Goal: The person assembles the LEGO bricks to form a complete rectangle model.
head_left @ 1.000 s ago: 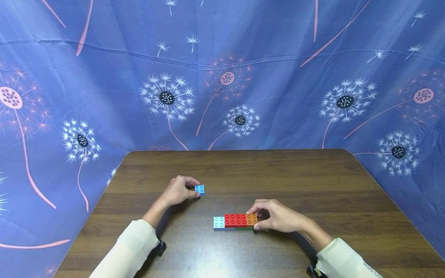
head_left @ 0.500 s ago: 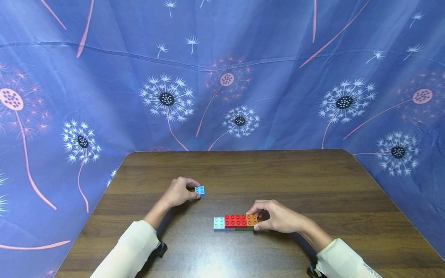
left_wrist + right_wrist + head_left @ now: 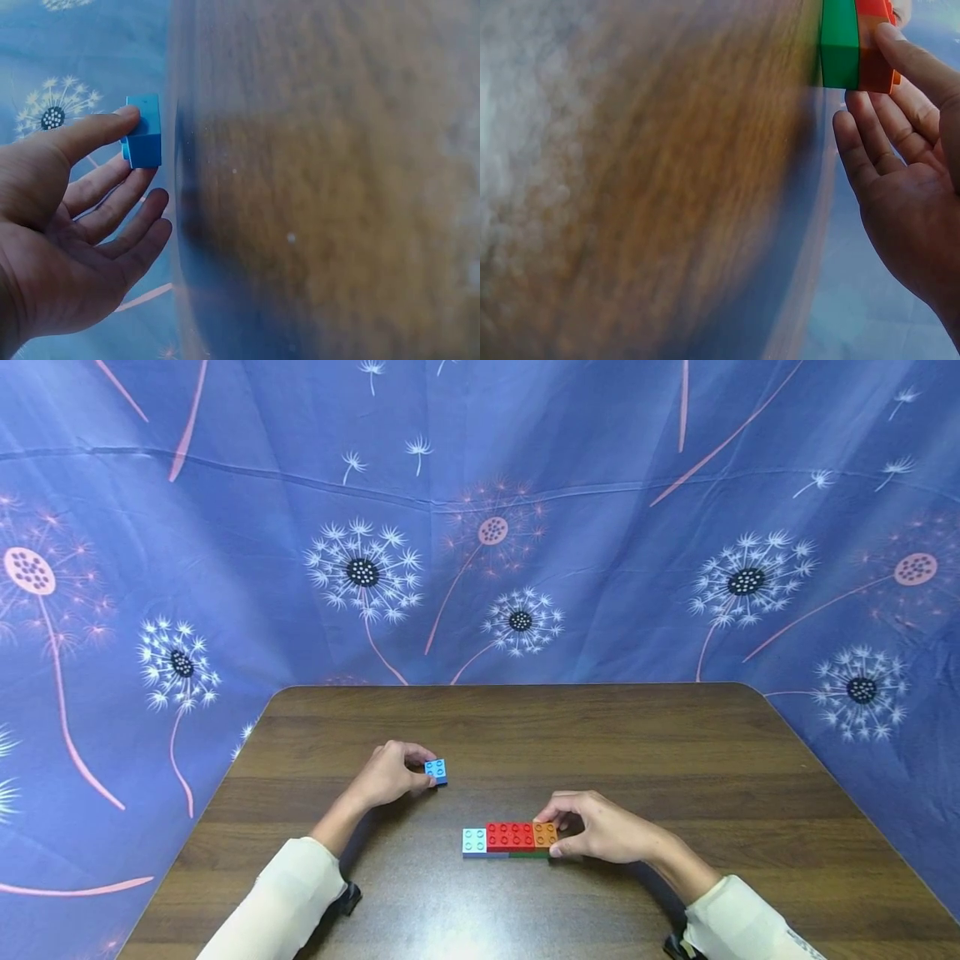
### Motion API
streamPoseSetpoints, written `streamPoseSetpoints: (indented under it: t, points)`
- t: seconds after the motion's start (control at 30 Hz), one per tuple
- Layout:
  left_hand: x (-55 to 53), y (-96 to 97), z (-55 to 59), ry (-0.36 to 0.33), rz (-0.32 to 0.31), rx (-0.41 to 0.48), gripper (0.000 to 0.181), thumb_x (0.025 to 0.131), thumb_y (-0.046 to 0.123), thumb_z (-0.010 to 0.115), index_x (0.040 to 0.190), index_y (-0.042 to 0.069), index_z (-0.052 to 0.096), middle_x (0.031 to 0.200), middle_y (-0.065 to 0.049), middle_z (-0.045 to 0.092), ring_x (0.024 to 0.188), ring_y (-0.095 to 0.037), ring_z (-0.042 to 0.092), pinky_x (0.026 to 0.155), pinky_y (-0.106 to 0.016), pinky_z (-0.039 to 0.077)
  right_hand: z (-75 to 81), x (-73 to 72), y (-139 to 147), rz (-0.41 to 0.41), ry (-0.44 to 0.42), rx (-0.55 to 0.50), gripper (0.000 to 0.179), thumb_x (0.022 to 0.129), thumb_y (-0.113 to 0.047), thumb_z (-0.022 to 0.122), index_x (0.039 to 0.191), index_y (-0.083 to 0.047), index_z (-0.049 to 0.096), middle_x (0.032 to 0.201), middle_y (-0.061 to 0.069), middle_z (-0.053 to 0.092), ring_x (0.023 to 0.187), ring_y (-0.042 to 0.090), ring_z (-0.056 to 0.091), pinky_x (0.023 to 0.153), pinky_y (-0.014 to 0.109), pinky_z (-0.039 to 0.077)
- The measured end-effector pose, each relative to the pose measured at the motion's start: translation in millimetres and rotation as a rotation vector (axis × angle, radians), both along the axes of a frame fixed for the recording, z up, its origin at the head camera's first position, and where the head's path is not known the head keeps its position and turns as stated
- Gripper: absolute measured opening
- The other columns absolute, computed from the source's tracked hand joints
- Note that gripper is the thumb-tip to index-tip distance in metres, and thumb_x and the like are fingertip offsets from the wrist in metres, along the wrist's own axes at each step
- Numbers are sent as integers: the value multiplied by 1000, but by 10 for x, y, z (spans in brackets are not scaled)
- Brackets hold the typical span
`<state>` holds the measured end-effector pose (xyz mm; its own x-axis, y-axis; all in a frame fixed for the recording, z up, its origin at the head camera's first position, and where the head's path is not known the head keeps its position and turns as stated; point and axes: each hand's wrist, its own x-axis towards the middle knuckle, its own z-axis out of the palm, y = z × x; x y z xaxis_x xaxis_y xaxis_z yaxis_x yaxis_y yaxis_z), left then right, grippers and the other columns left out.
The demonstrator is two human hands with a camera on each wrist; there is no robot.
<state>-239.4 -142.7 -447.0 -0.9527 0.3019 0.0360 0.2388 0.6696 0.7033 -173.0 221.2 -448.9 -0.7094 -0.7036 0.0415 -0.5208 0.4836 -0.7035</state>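
My left hand (image 3: 386, 774) pinches a small blue toy building brick (image 3: 436, 771) between thumb and fingers, studs showing in the head view. The left wrist view shows the thumb on one side of this blue brick (image 3: 144, 133), the other fingers loosely bent. To the right and nearer me lies a row of joined bricks. A red brick (image 3: 510, 836) and an orange brick (image 3: 545, 835) sit on top of a green brick (image 3: 529, 855) and a bluish one. Pale blue studs (image 3: 474, 840) show at its left end. My right hand (image 3: 600, 828) grips the orange end, thumb in front, fingers behind.
A brown wood-grain table (image 3: 637, 743) lies beneath both hands. Behind it hangs a blue cloth (image 3: 615, 552) with dandelion prints. The table's far edge has rounded corners.
The left hand with the blue brick has edged very slightly right. The right hand and the joined bricks stay in place.
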Motion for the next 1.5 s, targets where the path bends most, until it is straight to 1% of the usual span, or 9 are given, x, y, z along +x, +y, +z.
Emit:
streamPoseSetpoints:
  t: [0.2,0.4,0.6,0.73,0.83,1.03,1.23,1.5]
  points:
    - [88,52,60,3,11,6,29,82,15,87,110,12,78,107,-4,80,98,-16,74,87,-39,57,3,0,-2,0,-12,-6,33,88,-24,82,119,-23,71,108,-11,68,98,3,64,89,28,56]
    - [189,86,112,4,-10,33,29,82,14,86,109,12,78,107,-6,80,97,-17,75,85,-37,58,-6,8,-7,11,2,-10,34,87,-24,82,119,-22,71,108,-11,69,97,3,63,89,28,57]
    - [276,140,166,15,-2,53,29,81,14,87,108,14,78,109,-8,79,102,-22,76,91,-43,59,-9,16,-5,19,0,-11,33,87,-23,83,118,-21,71,107,-10,69,97,3,64,88,28,57]
    - [355,184,172,22,-36,40,29,81,15,87,108,14,78,108,-7,79,101,-22,75,89,-42,59,-8,6,-5,19,2,-4,34,87,-23,83,119,-20,71,108,-10,69,97,3,64,88,28,57]
    - [430,221,172,29,-71,27,28,81,15,87,107,14,78,106,-4,79,100,-20,74,87,-41,58,-12,-2,-10,15,2,4,34,87,-24,83,119,-21,71,108,-11,69,97,3,63,88,28,57]
    - [560,310,191,56,-145,23,28,81,16,87,107,14,78,107,-2,79,105,-21,73,92,-46,57,-11,0,-14,18,20,-1,33,87,-26,83,118,-20,72,106,-10,69,96,3,63,87,28,57]
    - [632,362,202,61,-198,30,28,81,16,88,107,13,78,110,-2,78,107,-24,72,93,-52,56,5,10,-13,16,24,-10,32,88,-27,82,118,-19,72,107,-8,71,96,5,64,86,29,57]
    - [701,409,183,108,-232,-29,31,77,18,90,105,14,79,106,1,79,102,-19,72,90,-43,57,-8,1,-5,11,23,-5,33,87,-27,83,117,-20,72,106,-9,71,95,4,64,86,28,57]
